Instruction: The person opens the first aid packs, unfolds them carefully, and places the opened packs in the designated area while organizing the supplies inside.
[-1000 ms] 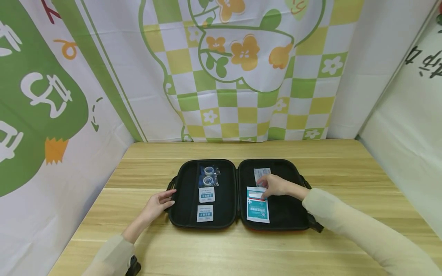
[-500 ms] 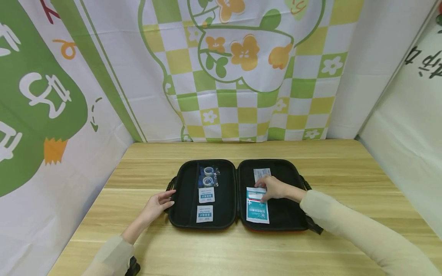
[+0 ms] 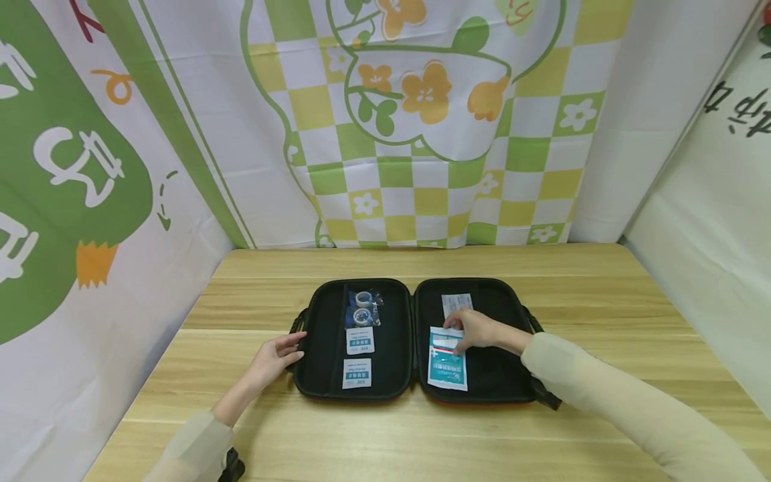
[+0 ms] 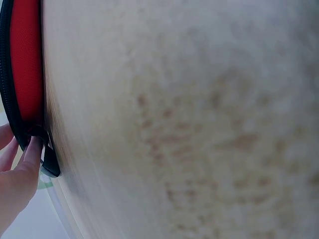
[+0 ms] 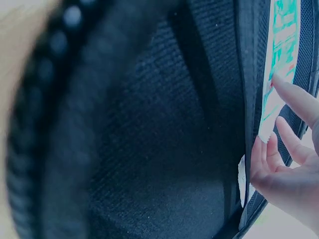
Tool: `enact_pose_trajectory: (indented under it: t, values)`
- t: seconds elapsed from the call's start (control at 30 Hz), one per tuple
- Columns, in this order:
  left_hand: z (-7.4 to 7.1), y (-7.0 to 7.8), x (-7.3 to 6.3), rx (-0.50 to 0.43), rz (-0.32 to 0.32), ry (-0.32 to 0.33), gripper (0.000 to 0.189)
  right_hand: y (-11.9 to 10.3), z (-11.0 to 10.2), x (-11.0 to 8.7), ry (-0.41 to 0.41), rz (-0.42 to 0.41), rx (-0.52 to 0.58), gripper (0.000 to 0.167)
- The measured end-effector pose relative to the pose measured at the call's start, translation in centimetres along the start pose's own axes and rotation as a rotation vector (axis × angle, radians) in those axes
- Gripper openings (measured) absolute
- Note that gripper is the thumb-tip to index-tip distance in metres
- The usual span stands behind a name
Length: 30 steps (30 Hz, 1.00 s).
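A black-lined case (image 3: 319, 328) lies spread open on the wooden table; its red outer shell (image 4: 27, 55) shows in the left wrist view. At its left rim my left hand (image 3: 274, 358) grips the edge between thumb and fingers, beside a black strap (image 4: 51, 163). My right hand (image 3: 480, 329) pinches the upper end of a teal-and-white sachet (image 3: 448, 372) in the right half. The sachet lies along the lining near the hinge, and my thumb (image 5: 294, 97) presses its printed face. Just behind it, a pale grey sachet (image 3: 456, 302) is partly covered by my fingers.
In the left half, two tape rolls (image 3: 362, 316) in clear wrappers lie above two alcohol pad sachets (image 3: 360, 340). Black straps (image 3: 547, 395) stick out at the right side. Printed cloth (image 3: 391, 201) hangs behind the table (image 3: 385, 442).
The teal-and-white sachet and my right hand have shifted very slightly left. My left hand stays at the case's rim.
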State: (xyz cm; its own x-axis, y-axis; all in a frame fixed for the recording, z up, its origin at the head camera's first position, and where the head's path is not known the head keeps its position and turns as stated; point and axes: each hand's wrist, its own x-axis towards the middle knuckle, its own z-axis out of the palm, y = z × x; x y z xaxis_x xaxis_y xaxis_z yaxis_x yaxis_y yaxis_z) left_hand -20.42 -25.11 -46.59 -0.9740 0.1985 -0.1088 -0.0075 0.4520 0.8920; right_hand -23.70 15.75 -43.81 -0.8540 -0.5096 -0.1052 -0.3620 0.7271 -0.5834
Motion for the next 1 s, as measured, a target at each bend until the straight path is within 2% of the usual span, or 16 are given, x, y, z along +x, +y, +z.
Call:
enact_pose_trajectory:
  t: [0.17,0.37,0.57,0.67,0.9,1.0]
  values:
    - [0.0,0.0,0.0,0.004,0.0,0.003,0.042,-0.1,0.1,0.0,-0.007,0.038,0.006,0.044]
    - [0.1,-0.1,0.2,0.01,0.002,0.011,0.042,-0.1,-0.1,-0.1,-0.025,0.045,0.021,0.046]
    - [0.1,-0.2,0.2,0.005,0.003,0.009,0.042,-0.2,-0.2,-0.5,0.029,0.051,0.081,0.046]
    - [0.1,-0.2,0.2,0.006,0.007,0.007,0.042,-0.2,-0.3,-0.7,0.071,0.095,0.176,0.047]
    - [0.1,-0.2,0.1,0.006,0.01,0.01,0.042,-1.0,-0.4,-1.3,0.117,0.235,0.536,0.048]
    - [0.0,-0.2,0.1,0.003,0.006,0.008,0.042,-1.4,-0.3,-1.6,0.134,0.268,0.628,0.048]
